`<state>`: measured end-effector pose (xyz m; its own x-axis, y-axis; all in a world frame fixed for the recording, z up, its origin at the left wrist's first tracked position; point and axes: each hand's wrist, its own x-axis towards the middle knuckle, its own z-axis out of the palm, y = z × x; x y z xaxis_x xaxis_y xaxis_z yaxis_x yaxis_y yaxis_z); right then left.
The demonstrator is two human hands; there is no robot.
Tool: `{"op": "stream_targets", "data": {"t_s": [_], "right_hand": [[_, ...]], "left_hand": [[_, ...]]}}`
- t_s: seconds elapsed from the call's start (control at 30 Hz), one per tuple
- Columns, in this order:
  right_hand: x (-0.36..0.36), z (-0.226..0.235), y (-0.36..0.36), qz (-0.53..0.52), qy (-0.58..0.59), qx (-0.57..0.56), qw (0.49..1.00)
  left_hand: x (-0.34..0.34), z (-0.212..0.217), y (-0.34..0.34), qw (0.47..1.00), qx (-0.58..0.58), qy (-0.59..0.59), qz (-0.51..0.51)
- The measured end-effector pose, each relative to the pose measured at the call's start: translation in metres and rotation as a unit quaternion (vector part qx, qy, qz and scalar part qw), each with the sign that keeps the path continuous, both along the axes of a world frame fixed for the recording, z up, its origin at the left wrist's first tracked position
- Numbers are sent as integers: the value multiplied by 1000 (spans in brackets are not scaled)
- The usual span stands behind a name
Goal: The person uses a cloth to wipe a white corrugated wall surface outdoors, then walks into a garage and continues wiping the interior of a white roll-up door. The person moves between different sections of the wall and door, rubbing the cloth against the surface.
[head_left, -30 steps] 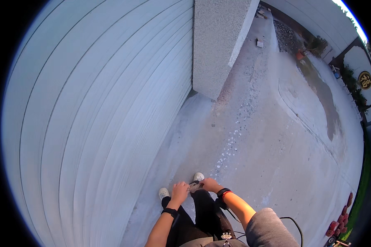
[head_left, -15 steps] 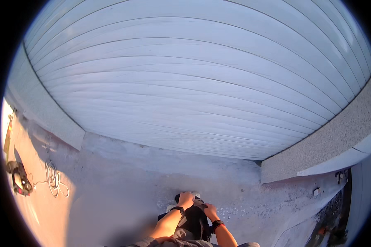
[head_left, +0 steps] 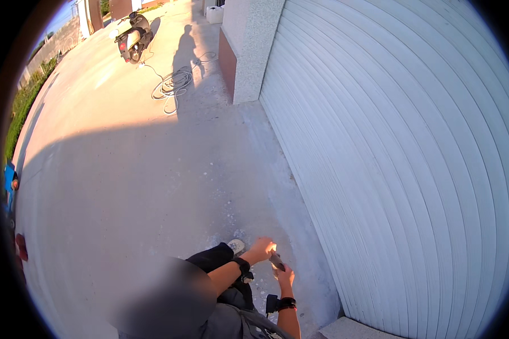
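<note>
In front of my body, my left hand (head_left: 260, 250) is closed at the upper end of a small, grey-brown elongated object (head_left: 276, 260). My right hand (head_left: 287, 277) closes round its lower end, so the object spans the short gap between both hands. It is too small to name its kind. A bright patch of light falls by my left fingertips. Dark bands circle both wrists. Below my hands is the concrete ground (head_left: 209, 186), with pale specks scattered near my light-coloured shoe (head_left: 236, 246).
A ribbed white shutter (head_left: 390, 158) rises close on my right, ending at a speckled pillar (head_left: 254, 51). A coiled pale hose (head_left: 172, 85) lies on the sunlit ground near a parked scooter (head_left: 133, 38). Something blue (head_left: 9, 178) stands at the far left edge.
My view has swung left, so the shutter now stands on my right and the scooter and hose appear ahead. Both hands remain close together, and the object between them shows more clearly.
</note>
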<state>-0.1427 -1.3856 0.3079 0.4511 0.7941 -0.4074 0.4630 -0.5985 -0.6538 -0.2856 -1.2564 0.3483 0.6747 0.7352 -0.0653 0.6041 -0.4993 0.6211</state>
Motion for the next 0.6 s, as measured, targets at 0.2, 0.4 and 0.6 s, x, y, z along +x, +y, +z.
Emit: {"op": "stream_targets", "data": {"t_s": [0.2,0.4,0.6], "right_hand": [[-68,-8,43,269,30,14,963],[-196,18,155,452,12,25,891],[-395,15,240,637,41,15,769]], "left_hand": [[-136,6,5,991,-109,44,66],[-300,1,31,965,-113,-128,202],[-490,-26,61,923,-65,-40,378]]}}
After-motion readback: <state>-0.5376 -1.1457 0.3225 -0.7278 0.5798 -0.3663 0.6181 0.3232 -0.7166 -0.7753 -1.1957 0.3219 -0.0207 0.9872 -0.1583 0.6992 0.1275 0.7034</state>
